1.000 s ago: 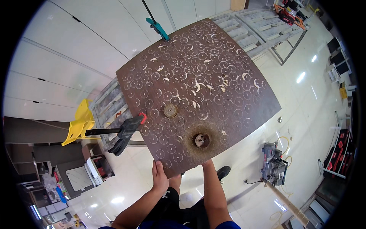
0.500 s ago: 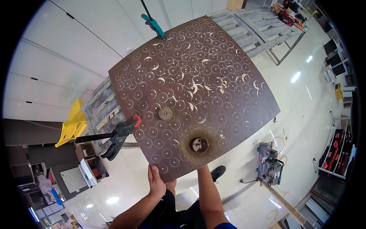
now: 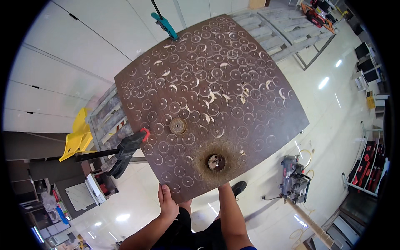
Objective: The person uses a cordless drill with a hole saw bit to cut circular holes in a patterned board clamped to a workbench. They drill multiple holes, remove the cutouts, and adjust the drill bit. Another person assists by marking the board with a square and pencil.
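Observation:
A large brown board (image 3: 266,133) covered in scribed circles, with small holes at their centres, lies in front of me. My left hand (image 3: 168,204) grips its near left corner, thumb on the top face and fingers underneath. My right forearm (image 3: 231,216) reaches beneath the near edge, and that hand is hidden below the board. Close above it is a round hole (image 3: 216,162) ringed with sawdust. Something pale and partly dark shows inside, too unclear to name. A dusty round disc (image 3: 178,126) with a centre hole rests on the board farther left.
A black bar clamp (image 3: 125,152) with a red pad sits at the left edge, a teal clamp (image 3: 166,27) at the far edge. Grey slatted staging (image 3: 291,31) supports the board. A yellow plastic piece (image 3: 77,137) stands left. A compressor-like machine (image 3: 294,177) is on the right floor.
The board's near left part appears slightly lower and farther left, along with the black clamp. My left hand keeps its grip, and my right arm stays under the board.

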`<state>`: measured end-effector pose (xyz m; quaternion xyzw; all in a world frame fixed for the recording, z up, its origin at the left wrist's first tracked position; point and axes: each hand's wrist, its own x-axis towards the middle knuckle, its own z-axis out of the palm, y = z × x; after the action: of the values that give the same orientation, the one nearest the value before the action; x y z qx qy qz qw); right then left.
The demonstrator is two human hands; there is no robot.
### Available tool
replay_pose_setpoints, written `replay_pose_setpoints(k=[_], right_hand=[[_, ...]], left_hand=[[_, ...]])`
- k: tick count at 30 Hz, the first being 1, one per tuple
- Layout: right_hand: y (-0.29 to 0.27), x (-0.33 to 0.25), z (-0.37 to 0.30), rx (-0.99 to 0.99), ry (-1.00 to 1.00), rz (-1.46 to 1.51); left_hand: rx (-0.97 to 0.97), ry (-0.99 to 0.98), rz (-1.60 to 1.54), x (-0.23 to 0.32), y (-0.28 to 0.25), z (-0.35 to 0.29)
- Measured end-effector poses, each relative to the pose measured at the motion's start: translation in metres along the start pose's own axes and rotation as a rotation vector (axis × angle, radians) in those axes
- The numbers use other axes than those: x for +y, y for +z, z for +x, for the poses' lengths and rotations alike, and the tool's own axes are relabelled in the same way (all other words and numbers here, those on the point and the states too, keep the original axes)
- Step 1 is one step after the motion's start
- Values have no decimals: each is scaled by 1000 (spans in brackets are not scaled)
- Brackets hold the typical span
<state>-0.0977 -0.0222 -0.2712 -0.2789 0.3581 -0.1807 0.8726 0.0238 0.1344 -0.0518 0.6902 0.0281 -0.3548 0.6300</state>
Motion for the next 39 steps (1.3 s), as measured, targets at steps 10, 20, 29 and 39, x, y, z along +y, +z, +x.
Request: replay_pose_setpoints(k=[10, 20, 29, 39], right_hand=[[-5, -38, -16, 2, 56, -287], [21, -46, -26, -18, 2, -465], [47, -66, -24, -56, -207, -476], [67, 7, -4, 183, -108, -77]], left_hand=[[0, -4, -12, -1, -1, 1], [11, -18, -31, -1, 1, 1], [40, -109, 8, 17, 13, -7], [68, -133, -5, 16, 7, -7]])
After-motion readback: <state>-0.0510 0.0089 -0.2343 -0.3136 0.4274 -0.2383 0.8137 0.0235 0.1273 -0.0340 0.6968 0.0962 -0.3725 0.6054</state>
